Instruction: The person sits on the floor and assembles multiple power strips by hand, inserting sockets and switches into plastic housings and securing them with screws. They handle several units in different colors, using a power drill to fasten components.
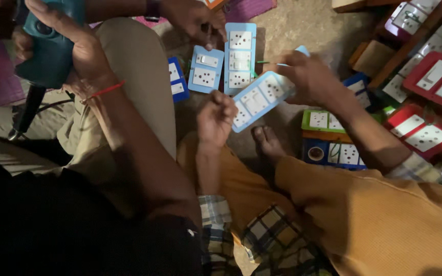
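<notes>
Left hand [215, 118] fisted on lower end of light-blue plastic socket-and-switch plate [258, 98]; right hand [305, 77] pinches its upper end. Similar plates lie loose on floor [303, 25], none boxed.

Light blue switch-and-socket board [258, 99] with white plates dotted by dark pin holes. Two more light blue boards [224, 60] of the same pattern lie on the brownish-grey floor [303, 25]. Darker blue board [177, 79]; red boards [438, 82]; green-edged board [323, 121], all with white plates. Teal power tool [52, 48] with a black lower part. Red thread [106, 90] around a wrist. Mustard-orange trousers [364, 220]; khaki trousers [134, 66]; a checked cloth [262, 240], seemingly yellow, white and dark blue.
</notes>
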Demonstrator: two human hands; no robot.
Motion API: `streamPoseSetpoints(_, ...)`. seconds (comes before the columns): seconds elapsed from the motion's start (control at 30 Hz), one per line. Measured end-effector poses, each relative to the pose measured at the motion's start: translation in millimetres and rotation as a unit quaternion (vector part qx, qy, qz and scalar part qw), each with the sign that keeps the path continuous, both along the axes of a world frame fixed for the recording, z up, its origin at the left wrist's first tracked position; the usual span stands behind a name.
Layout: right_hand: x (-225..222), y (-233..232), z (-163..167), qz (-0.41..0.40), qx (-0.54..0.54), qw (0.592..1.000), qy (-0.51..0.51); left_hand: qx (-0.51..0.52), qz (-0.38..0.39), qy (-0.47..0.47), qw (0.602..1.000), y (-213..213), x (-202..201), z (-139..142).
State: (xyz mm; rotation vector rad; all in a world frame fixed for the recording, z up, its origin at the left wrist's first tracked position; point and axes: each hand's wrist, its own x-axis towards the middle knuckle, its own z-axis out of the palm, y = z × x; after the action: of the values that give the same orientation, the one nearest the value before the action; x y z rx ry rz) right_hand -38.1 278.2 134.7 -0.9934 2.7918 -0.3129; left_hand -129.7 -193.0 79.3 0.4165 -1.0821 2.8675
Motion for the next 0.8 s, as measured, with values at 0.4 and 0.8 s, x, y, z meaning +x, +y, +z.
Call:
streamPoseSetpoints(0.4, 7, 28, 3, -0.089, -0.053, 0.995, -0.009, -0.015, -0.002, 0.046, 0.999, 14, -5, 4)
streamPoseSetpoints(0.8, 16, 42, -3, -0.092, -0.061, 0.994, 0.011, -0.065, 0.003, 0.024, 0.998, -1, -12, -19)
